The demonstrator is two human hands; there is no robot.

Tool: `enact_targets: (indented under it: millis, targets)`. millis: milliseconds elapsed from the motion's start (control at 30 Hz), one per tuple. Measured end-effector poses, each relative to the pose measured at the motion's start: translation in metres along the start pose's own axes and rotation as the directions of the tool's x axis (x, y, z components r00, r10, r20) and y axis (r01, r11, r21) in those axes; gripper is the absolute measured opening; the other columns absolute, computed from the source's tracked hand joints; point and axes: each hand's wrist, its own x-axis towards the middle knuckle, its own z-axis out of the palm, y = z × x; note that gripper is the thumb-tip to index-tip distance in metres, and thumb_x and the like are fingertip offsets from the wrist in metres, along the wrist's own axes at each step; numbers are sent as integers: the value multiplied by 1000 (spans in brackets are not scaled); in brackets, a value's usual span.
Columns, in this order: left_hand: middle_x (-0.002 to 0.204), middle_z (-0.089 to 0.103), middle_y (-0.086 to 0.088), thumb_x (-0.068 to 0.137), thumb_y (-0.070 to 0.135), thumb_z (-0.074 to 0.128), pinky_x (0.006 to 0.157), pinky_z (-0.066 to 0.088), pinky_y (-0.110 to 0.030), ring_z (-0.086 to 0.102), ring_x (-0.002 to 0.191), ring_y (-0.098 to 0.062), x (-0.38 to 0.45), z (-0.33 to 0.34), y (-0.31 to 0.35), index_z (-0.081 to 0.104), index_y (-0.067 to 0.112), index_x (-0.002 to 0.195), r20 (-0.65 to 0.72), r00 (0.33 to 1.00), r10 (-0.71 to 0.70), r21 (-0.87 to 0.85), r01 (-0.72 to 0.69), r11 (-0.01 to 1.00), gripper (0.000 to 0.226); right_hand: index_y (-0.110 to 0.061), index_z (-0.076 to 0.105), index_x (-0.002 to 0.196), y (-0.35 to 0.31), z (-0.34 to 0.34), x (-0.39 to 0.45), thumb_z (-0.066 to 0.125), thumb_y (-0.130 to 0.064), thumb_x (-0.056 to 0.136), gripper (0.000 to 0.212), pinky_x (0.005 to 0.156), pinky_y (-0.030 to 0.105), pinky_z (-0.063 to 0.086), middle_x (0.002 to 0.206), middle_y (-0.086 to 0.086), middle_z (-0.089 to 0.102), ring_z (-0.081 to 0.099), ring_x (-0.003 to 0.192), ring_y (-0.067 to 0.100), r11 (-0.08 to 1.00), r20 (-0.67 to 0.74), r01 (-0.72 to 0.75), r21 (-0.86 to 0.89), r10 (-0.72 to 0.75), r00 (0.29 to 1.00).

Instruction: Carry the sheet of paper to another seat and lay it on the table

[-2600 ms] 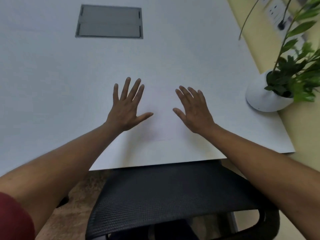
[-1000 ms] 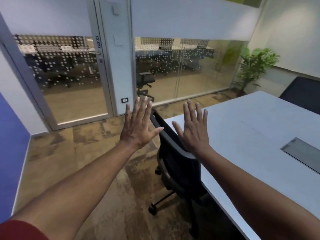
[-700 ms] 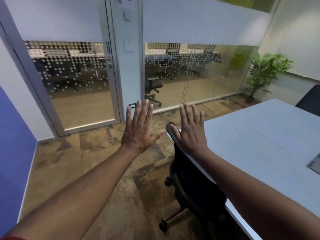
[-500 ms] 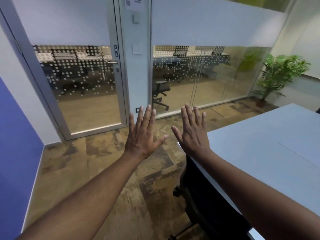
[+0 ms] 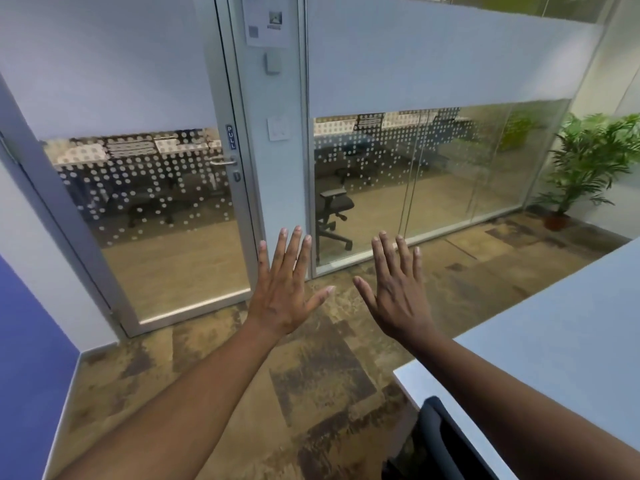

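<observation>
Two bare hands fill my view, and no sheet of paper shows anywhere now, so I cannot say where it lies. Beyond both palms runs the glass wall (image 5: 433,174), with its door (image 5: 152,209) off past my left hand (image 5: 282,299). Below them the carpet (image 5: 311,375) is open and clear for walking. To the outside of my right hand (image 5: 398,303) lies the white table (image 5: 554,341), its corner edge close under that forearm, and a dark chair (image 5: 440,441) is tucked against it nearer me. A potted palm (image 5: 588,164) stands far off on the right-hand side. Both hands are raised flat, backs toward me, fingers splayed, holding nothing.

I judge a paper sheet to be light, limp and easily creased, prone to flutter when carried; I would pinch it at two opposite edges, thumbs on top. The table corner and chair back are the snags; leftward there is plenty of room.
</observation>
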Motion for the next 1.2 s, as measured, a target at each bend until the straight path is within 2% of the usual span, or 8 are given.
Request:
enact_targets:
  millis: [233, 433, 533, 633, 900, 1100, 1200]
  targets:
    - [183, -1, -12, 102, 83, 24, 134, -2, -63, -5, 169, -31, 87, 99, -54, 8, 9, 173, -3, 998, 57, -65, -57, 996, 103, -18, -1, 172, 18, 76, 94, 14, -71, 106, 86, 135, 54, -5, 182, 5, -6, -12, 168, 28, 996, 13, -71, -50, 72, 997]
    - [182, -9, -10, 101, 82, 30, 133, -2, -64, -12, 168, -28, 160, 190, -107, 1, 12, 174, 69, 992, 103, -169, -90, 982, 105, -17, 1, 172, 28, 142, 168, 23, -67, 108, 85, 135, 57, -2, 182, 6, -6, -13, 167, 29, 975, 48, -173, -137, 181, 982]
    - [182, -11, -10, 101, 84, 25, 132, -2, -65, -8, 169, -31, 204, 231, -132, -1, 13, 173, 35, 978, 205, -221, -192, 956, 105, -15, 10, 172, 36, 164, 201, 24, -67, 108, 84, 135, 60, 6, 182, 8, 4, -1, 168, 33, 954, 6, -248, -171, 253, 968]
    - [182, -12, -8, 100, 86, 21, 132, -3, -65, -8, 169, -31, 243, 267, -140, -1, 14, 174, 72, 957, 283, -266, -255, 930, 105, -15, 14, 172, 48, 180, 224, 24, -68, 108, 83, 135, 58, 1, 182, 8, 9, 1, 168, 32, 919, 14, -358, -162, 365, 931]
    - [183, -3, -11, 100, 84, 26, 133, 3, -67, -7, 169, -30, 333, 360, -99, 5, 10, 173, 60, 895, 442, -350, -396, 849, 106, -16, 12, 172, 134, 211, 265, 7, -74, 104, 89, 135, 56, -3, 182, 6, 5, -2, 168, 31, 823, -18, -504, -260, 518, 855]
    - [182, 9, -12, 98, 80, 38, 132, 7, -67, 7, 169, -34, 425, 432, -37, 18, 8, 172, -13, 834, 551, -409, -507, 758, 105, -17, 7, 173, 235, 232, 294, 14, -70, 105, 86, 135, 57, -3, 182, 5, 0, -7, 168, 30, 748, -43, -603, -277, 618, 785]
    - [182, 11, -13, 97, 79, 40, 133, 5, -66, 10, 168, -35, 472, 464, 2, 18, 8, 172, -55, 797, 601, -438, -560, 703, 105, -17, 7, 173, 284, 239, 309, 15, -70, 106, 85, 135, 58, -2, 182, 5, 0, -7, 168, 30, 716, -47, -640, -277, 656, 754]
